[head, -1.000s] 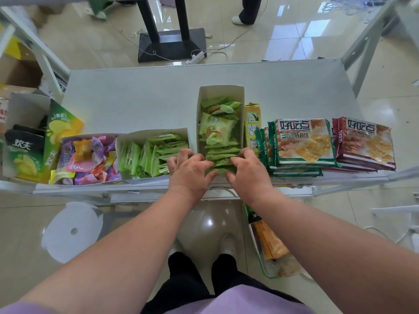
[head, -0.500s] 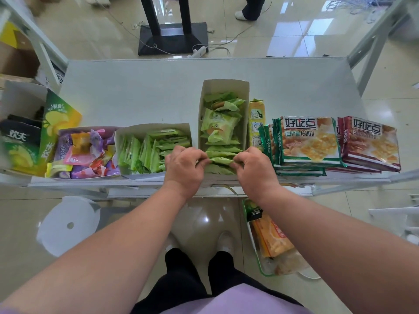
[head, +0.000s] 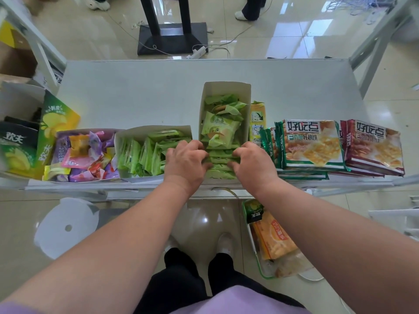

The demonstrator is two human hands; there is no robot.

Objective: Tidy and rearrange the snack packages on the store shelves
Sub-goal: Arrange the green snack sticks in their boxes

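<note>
Green packets [head: 221,155] stand in a row at the near end of the tall white box [head: 226,89] on the shelf [head: 140,94], and I have both hands on them. My left hand [head: 186,165] curls its fingers over the left ends of the packets, and my right hand [head: 254,164] curls over the right ends, so the row is gripped between the two. Farther back in the same box, more green packets lie loose and tilted, one larger pale green one [head: 217,131] on top. This box sits near the middle of the shelf, its near end at the front edge.

Just left of it is a lower white box [head: 154,130] full of thin green sachets [head: 140,155] standing on edge; my left hand covers its right corner. Left again, a tray of mixed purple, pink and orange sweets [head: 84,155], then green and yellow bags [head: 54,130] at the far left.

Right of the tall box, a yellow pack [head: 257,120] lies against its wall. Beside that is a stack of green-edged biscuit packs [head: 310,143], and a stack of dark red ones [head: 374,148] touches it on the right.

Below the shelf, by my right arm, a basket [head: 263,268] holds an orange pack [head: 274,236]. A white stool [head: 65,227] stands on the floor at the lower left.
</note>
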